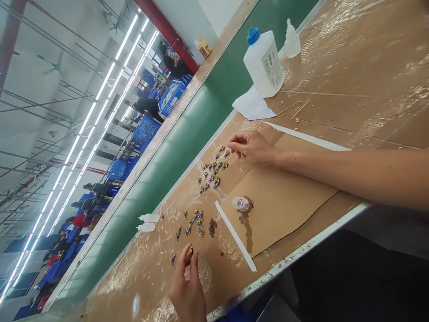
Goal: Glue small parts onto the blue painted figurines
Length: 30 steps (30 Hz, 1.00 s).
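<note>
My left hand [187, 284] is closed in a pinch at the bottom of the view, with a tiny gold-brown piece [191, 250] between thumb and forefinger. Just beyond it lie a loose group of small blue-and-gold pieces [194, 221] and a little pile of dark brown bits [212, 227]. My right hand [250, 146] hovers at the edge of a second group of blue-and-gold pieces [211, 172], its fingers curled together; whatever they hold, if anything, is hidden. A small jar [242, 204] with whitish contents stands on the cardboard sheet [288, 192] between my hands.
A white bottle with blue cap [264, 62], a small dropper bottle [292, 41] and white paper [254, 104] sit at the upper right. Two small white bottles [147, 222] lie near the green partition [187, 147]. Thin wooden sticks [303, 108] lie on the table. Other people work far back.
</note>
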Available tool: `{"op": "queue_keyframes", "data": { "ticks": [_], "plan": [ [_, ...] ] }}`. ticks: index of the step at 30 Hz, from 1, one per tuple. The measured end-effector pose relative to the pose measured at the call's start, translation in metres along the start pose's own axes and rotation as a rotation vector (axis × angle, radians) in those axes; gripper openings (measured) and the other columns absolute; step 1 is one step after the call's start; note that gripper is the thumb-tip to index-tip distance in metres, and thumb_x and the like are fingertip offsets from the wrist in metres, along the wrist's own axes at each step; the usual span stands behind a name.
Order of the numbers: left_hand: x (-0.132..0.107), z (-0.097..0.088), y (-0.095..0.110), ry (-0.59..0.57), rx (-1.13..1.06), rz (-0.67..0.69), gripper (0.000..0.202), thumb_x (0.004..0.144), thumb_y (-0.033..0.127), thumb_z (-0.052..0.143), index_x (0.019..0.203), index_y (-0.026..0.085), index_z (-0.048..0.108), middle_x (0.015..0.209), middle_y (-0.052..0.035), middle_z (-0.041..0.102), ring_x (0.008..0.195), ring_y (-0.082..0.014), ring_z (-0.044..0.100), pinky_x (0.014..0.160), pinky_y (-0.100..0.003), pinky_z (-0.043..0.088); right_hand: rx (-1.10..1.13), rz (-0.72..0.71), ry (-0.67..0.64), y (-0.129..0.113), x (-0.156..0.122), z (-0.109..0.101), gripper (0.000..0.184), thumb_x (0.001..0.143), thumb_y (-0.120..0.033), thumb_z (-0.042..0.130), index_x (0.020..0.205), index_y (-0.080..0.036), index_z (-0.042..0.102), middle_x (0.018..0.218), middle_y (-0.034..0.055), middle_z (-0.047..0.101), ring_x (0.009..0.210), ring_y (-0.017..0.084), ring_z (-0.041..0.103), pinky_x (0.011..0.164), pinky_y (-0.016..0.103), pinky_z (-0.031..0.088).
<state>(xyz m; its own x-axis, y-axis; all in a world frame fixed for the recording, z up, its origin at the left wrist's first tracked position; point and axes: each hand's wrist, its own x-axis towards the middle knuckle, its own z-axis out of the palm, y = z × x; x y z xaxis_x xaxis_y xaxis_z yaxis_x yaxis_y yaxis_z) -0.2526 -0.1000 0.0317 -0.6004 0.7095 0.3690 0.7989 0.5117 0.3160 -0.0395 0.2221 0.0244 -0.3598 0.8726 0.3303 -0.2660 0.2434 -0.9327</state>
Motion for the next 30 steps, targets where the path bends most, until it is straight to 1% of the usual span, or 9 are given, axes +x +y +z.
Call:
{"op": "queue_keyframes", "data": {
  "ticks": [2, 3, 6, 9, 12, 16, 19, 26, 30],
  "plan": [
    [0.0, -0.004, 0.027, 0.006, -0.159, -0.201, 0.026, 0.074, 0.047, 0.063, 0.098, 0.036, 0.065, 0.092, -0.0014, 0.071, 0.09, -0.0265, 0.066, 0.085, -0.045, 0.051, 0.008, 0.005, -0.02, 0.003, 0.003, -0.001, 0.02, 0.077, -0.036, 0.058, 0.069, -0.018, 0.055, 0.061, 0.002, 0.058, 0.05, 0.011, 0.049, 0.05, 0.028, 0.035],
    [0.001, -0.006, 0.042, -0.035, -0.246, -0.253, 0.023, 0.071, 0.047, 0.067, 0.091, 0.036, 0.068, 0.092, -0.0004, 0.071, 0.091, -0.0263, 0.066, 0.086, -0.044, 0.051, 0.01, 0.008, -0.027, 0.004, 0.004, -0.001, 0.019, 0.076, -0.035, 0.059, 0.07, -0.017, 0.056, 0.062, 0.0022, 0.058, 0.05, 0.011, 0.049, 0.05, 0.027, 0.036],
    [0.01, -0.008, 0.086, -0.097, -0.359, -0.161, 0.018, 0.07, 0.047, 0.067, 0.083, 0.035, 0.072, 0.09, -0.0002, 0.071, 0.092, -0.025, 0.065, 0.088, -0.041, 0.051, 0.002, 0.013, -0.037, 0.005, 0.007, 0.0, 0.021, 0.075, -0.036, 0.061, 0.068, -0.017, 0.054, 0.062, 0.0015, 0.058, 0.05, 0.01, 0.05, 0.051, 0.027, 0.037],
    [0.024, -0.004, 0.112, -0.23, -0.392, -0.112, 0.02, 0.069, 0.046, 0.069, 0.084, 0.033, 0.072, 0.089, -0.0014, 0.071, 0.087, -0.0245, 0.066, 0.082, -0.039, 0.054, -0.01, 0.017, -0.034, 0.002, 0.005, 0.0, 0.022, 0.075, -0.036, 0.061, 0.068, -0.017, 0.054, 0.062, 0.0004, 0.057, 0.049, 0.009, 0.05, 0.052, 0.027, 0.039],
    [0.037, 0.004, 0.125, -0.303, -0.37, -0.106, 0.029, 0.066, 0.046, 0.071, 0.088, 0.027, 0.072, 0.09, -0.0036, 0.071, 0.084, -0.0239, 0.066, 0.082, -0.039, 0.054, -0.025, 0.023, -0.021, -0.004, 0.003, 0.0, 0.021, 0.076, -0.034, 0.061, 0.067, -0.016, 0.053, 0.063, -0.0006, 0.057, 0.049, 0.008, 0.051, 0.053, 0.025, 0.04],
    [0.048, 0.013, 0.135, -0.333, -0.356, 0.006, 0.032, 0.067, 0.046, 0.071, 0.088, 0.021, 0.071, 0.088, -0.0047, 0.071, 0.082, -0.0197, 0.065, 0.078, -0.032, 0.052, -0.049, 0.027, -0.004, -0.009, 0.003, -0.001, 0.018, 0.075, -0.027, 0.062, 0.066, -0.014, 0.054, 0.058, -0.0033, 0.054, 0.046, 0.006, 0.05, 0.054, 0.023, 0.039],
    [0.055, 0.018, 0.143, -0.36, -0.318, 0.102, 0.028, 0.071, 0.043, 0.069, 0.087, 0.021, 0.071, 0.087, -0.0039, 0.07, 0.08, -0.0173, 0.065, 0.078, -0.029, 0.049, -0.062, 0.02, 0.001, -0.01, 0.004, -0.001, 0.016, 0.076, -0.025, 0.062, 0.067, -0.014, 0.055, 0.059, -0.0035, 0.054, 0.047, 0.005, 0.049, 0.056, 0.022, 0.037],
    [0.062, 0.023, 0.158, -0.328, -0.137, 0.381, 0.019, 0.077, 0.039, 0.063, 0.084, 0.023, 0.07, 0.086, -0.0014, 0.069, 0.08, -0.0157, 0.064, 0.074, -0.026, 0.047, -0.074, 0.001, 0.001, -0.012, 0.003, -0.002, 0.016, 0.077, -0.024, 0.062, 0.068, -0.013, 0.055, 0.062, -0.0024, 0.055, 0.054, 0.006, 0.045, 0.059, 0.022, 0.033],
    [0.063, 0.024, 0.162, -0.335, -0.06, 0.453, 0.018, 0.08, 0.038, 0.061, 0.084, 0.023, 0.069, 0.085, -0.0008, 0.068, 0.078, -0.0147, 0.063, 0.072, -0.024, 0.046, -0.074, -0.009, 0.0, -0.013, 0.002, -0.003, 0.018, 0.077, -0.026, 0.061, 0.068, -0.013, 0.054, 0.061, -0.0024, 0.054, 0.056, 0.007, 0.045, 0.06, 0.022, 0.032]
  ]
}}
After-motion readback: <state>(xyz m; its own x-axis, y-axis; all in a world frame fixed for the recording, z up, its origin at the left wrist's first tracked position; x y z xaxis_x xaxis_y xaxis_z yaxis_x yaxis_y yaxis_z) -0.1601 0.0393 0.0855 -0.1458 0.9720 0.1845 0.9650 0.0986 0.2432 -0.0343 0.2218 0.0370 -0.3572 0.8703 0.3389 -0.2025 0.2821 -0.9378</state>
